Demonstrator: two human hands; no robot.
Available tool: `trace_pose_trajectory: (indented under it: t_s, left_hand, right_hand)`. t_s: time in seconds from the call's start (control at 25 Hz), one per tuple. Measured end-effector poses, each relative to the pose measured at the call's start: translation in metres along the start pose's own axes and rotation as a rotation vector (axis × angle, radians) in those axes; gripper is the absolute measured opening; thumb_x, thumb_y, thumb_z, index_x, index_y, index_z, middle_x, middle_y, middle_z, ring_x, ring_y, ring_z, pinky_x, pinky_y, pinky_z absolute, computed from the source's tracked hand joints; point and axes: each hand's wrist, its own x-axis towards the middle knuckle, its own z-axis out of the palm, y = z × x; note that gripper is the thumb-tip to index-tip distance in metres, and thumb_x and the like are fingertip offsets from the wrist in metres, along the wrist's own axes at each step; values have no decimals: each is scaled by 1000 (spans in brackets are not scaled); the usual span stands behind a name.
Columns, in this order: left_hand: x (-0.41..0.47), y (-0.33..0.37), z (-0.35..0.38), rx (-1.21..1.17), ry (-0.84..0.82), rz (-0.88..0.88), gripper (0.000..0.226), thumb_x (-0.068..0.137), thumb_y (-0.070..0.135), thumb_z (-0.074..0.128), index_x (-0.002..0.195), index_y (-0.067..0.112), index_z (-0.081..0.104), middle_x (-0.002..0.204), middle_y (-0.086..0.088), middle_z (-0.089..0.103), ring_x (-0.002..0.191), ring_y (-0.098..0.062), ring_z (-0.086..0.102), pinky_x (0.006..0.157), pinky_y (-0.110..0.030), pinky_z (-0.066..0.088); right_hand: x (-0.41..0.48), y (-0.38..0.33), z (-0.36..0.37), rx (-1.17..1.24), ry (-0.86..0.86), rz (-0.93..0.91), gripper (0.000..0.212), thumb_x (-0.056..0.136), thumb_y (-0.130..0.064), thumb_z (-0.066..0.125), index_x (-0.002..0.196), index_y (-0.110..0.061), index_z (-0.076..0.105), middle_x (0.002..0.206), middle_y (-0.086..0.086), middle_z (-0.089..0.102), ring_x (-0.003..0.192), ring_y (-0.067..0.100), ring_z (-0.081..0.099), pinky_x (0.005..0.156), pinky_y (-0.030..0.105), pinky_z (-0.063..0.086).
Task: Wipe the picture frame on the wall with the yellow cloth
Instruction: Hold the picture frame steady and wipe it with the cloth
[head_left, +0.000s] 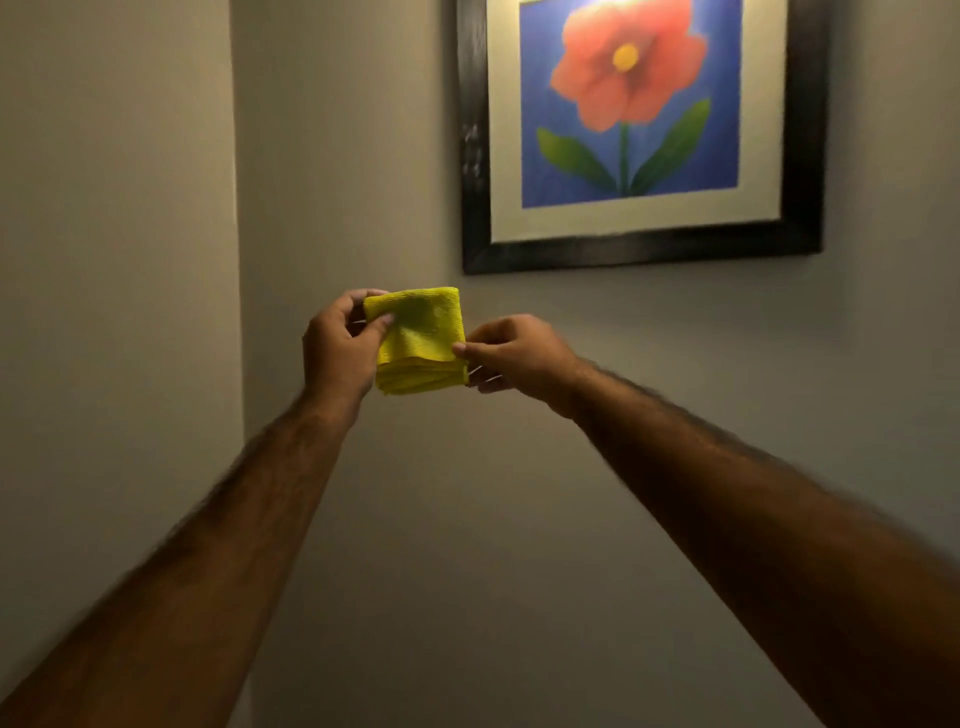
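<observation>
Cloth (421, 340) folded thick, pinched between left hand (337, 348) at its left edge and right hand (514, 353) at lower right corner. Frame (644, 249) up and right of both hands, untouched. Advice: keep pad flat, raise it, press lightly, sweep along bottom rail.

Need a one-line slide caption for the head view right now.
Both hands, left hand and right hand, hold a folded yellow cloth below the black picture frame.

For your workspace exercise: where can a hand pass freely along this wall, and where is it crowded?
Free: bare wall under the picture frame's bottom edge, and between its left side and the wall corner. Crowded: below the frame's lower-left corner, where left hand and right hand pinch the yellow cloth.
</observation>
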Motion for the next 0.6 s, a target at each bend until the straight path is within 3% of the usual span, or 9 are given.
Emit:
trace_pose_trajectory:
  t_s: [0.12, 0.24, 0.32, 0.4, 0.6]
  left_hand:
    - [55, 42, 21, -23, 38, 98, 19, 87, 15, 72, 102, 25, 69, 98, -5, 72, 88, -17, 65, 89, -41, 57]
    - [112, 86, 43, 11, 69, 193, 19, 88, 18, 71, 107, 19, 69, 105, -11, 73, 94, -25, 67, 91, -43, 58]
    - [143, 110, 56, 49, 95, 239, 22, 89, 21, 70, 111, 17, 69, 109, -10, 73, 100, -29, 68, 90, -41, 57]
    - [165, 122, 69, 100, 127, 268, 21, 89, 22, 70, 109, 19, 69, 105, -5, 71, 94, -24, 65, 82, -33, 54]
    - [201, 121, 102, 116, 167, 185, 22, 87, 20, 72, 109, 19, 70, 106, -3, 70, 97, -23, 63, 78, -27, 44]
  right_hand:
    - [6, -30, -73, -467, 389, -339, 31, 92, -38, 68, 101, -11, 77, 97, 8, 79, 84, 23, 72, 79, 34, 57]
    - [12, -52, -162, -763, 685, -556, 38, 94, -37, 62, 117, -8, 70, 120, 12, 72, 114, 30, 66, 98, 36, 47]
    - [17, -60, -218, -954, 804, -550, 55, 95, -38, 59, 137, -3, 57, 144, 19, 57, 139, 34, 50, 115, 41, 38]
    - [20, -59, -260, -1062, 857, -463, 70, 97, -43, 55, 152, -2, 40, 161, 20, 38, 153, 34, 31, 124, 44, 27]
    - [32, -33, -314, -1168, 851, -293, 91, 95, -65, 37, 161, -6, 17, 172, 13, 13, 160, 27, 11, 128, 44, 17]
